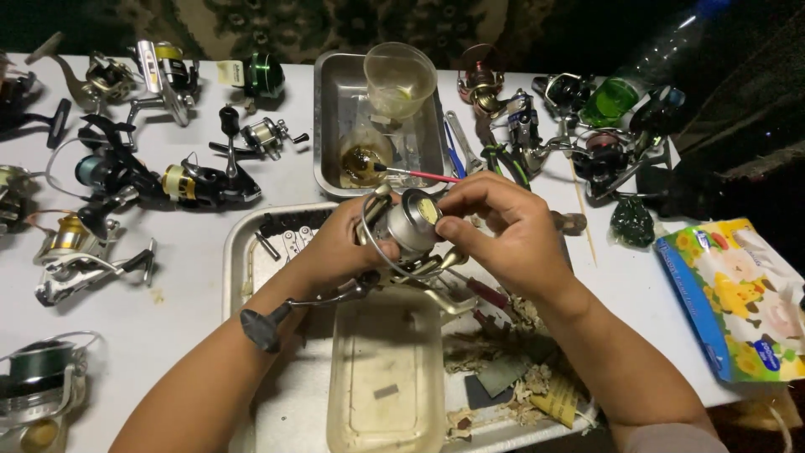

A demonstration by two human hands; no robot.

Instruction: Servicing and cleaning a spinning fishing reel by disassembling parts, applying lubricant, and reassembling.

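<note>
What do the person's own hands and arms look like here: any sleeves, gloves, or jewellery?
Both forearms are bare up to the frame's bottom edge, with no sleeves showing. The left hand and right hand wear no gloves. No rings, watch or bracelet are visible.

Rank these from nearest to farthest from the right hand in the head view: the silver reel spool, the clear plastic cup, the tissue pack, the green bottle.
From the right hand:
1. Silver reel spool: touched by its fingers, just left of it.
2. Clear plastic cup: up and left, in the far metal tray.
3. Green bottle and tissue pack: both off to the right, too close to call.
</note>
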